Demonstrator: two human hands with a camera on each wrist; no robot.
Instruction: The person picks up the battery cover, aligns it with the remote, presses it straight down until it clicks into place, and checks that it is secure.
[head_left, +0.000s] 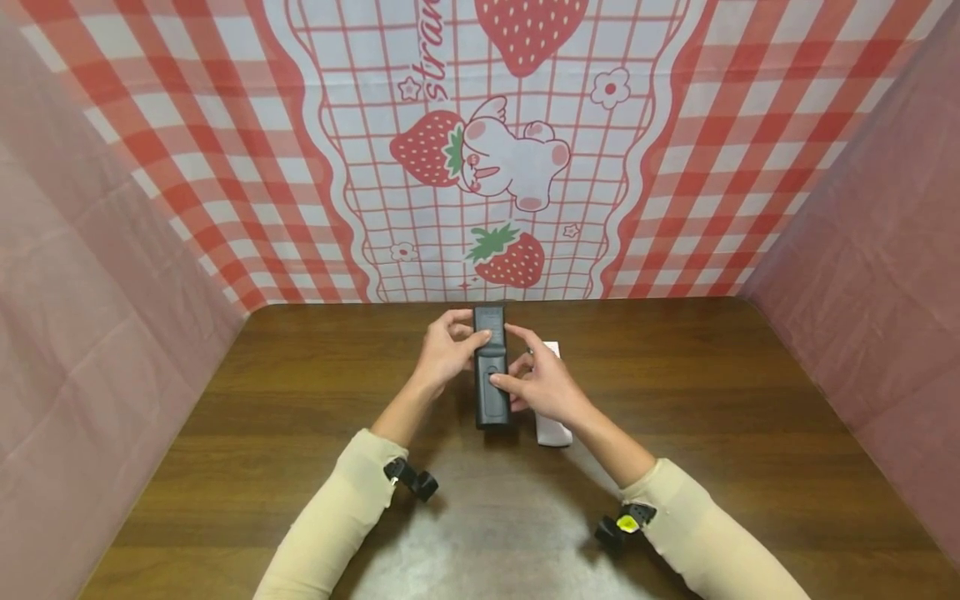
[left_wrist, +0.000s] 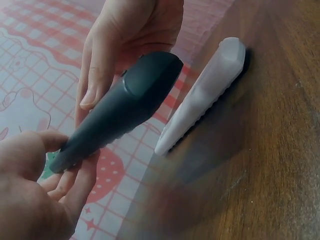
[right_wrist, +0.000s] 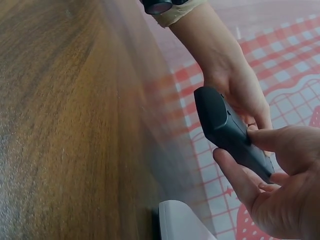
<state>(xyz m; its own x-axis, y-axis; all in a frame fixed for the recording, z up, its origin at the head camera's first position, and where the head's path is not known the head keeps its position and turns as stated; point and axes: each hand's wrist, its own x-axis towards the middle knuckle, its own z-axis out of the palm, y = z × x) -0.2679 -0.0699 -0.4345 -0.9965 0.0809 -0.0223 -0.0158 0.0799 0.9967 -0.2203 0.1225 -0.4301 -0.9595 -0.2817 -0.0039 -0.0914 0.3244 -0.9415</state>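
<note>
A black remote control (head_left: 491, 400) is held up over the table with its back towards the head camera, where a long battery cover panel shows. My left hand (head_left: 447, 350) grips its far, thinner end, thumb on the back and fingers beneath. On the right edge, my right hand (head_left: 547, 385) holds the remote, its thumb pressed on the battery cover and its fingers at the side and underneath. Small button ridges line the remote's underside in the left wrist view. A white remote control (left_wrist: 207, 90) lies on the table beside them, partly hidden by my right hand in the head view.
The brown wooden table (head_left: 300, 400) ends at a back wall hung with a strawberry-print cloth (head_left: 420, 225). Pink cloth walls (head_left: 97, 292) flank both sides. Black wrist cameras (head_left: 411, 479) sit at the cuffs of both cream sleeves (head_left: 330, 517).
</note>
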